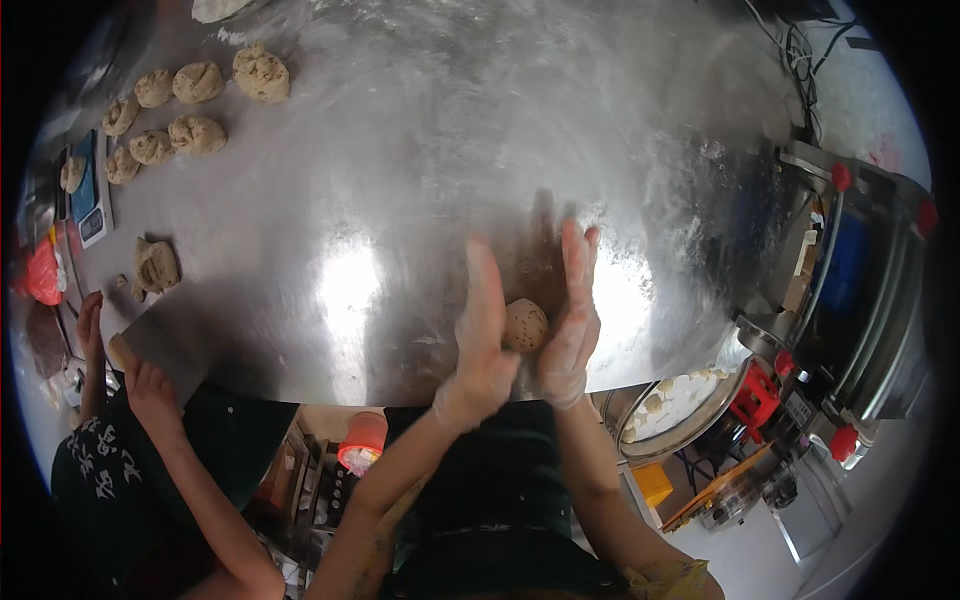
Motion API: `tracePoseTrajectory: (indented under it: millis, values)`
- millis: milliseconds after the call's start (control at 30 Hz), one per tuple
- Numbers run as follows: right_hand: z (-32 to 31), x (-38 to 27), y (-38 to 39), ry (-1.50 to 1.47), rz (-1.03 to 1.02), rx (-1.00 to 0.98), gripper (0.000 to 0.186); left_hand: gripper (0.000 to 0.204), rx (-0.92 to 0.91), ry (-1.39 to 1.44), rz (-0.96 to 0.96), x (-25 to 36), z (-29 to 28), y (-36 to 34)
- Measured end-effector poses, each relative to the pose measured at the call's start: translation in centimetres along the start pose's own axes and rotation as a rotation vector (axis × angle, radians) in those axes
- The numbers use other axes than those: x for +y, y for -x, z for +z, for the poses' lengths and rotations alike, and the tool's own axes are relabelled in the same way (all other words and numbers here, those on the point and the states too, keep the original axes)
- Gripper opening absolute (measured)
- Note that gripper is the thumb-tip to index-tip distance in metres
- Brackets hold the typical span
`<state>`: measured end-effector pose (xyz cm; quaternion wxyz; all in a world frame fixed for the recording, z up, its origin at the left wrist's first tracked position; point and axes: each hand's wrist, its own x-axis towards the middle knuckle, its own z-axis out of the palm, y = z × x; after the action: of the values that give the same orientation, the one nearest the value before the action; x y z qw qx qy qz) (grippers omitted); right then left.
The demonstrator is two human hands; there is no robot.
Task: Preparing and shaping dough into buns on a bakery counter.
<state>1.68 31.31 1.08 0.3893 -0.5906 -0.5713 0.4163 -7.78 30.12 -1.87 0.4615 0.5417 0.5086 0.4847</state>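
Straight-fingered hands (482,340) (571,350), narrowly apart, a speckled dough ball (526,325) between; steel table (450,150) beneath

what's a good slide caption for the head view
Left hand and right hand flank a speckled dough ball on a metal table.

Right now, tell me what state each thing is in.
Dough ball: round, between the hands
Left hand: gloved, open
Right hand: gloved, open
Dough lumps: uneven, in two rows
Scale: display unreadable here
Table: streaked with white powder
Red bin: uncovered
Round tray: holding pale contents
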Motion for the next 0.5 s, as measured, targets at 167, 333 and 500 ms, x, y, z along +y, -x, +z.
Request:
tracePoseTrajectory:
  millis: [167, 333, 500]
  values:
    - [0.2, -1.7, 0.3, 0.004, 0.052, -0.015, 0.079, 0.098, -0.161, 0.005, -0.038, 1.2, -0.9, -1.9]
    - [-0.4, -1.7, -0.5, -0.033, 0.027, -0.022, 0.08, 0.092, -0.128, 0.193, -0.082, -0.5, -1.6, 1.1]
    - [-0.2, -1.1, 0.8, -0.026, 0.049, -0.065, 0.076, 0.093, -0.203, 0.07, -0.095, 1.6, -1.1, -1.5]
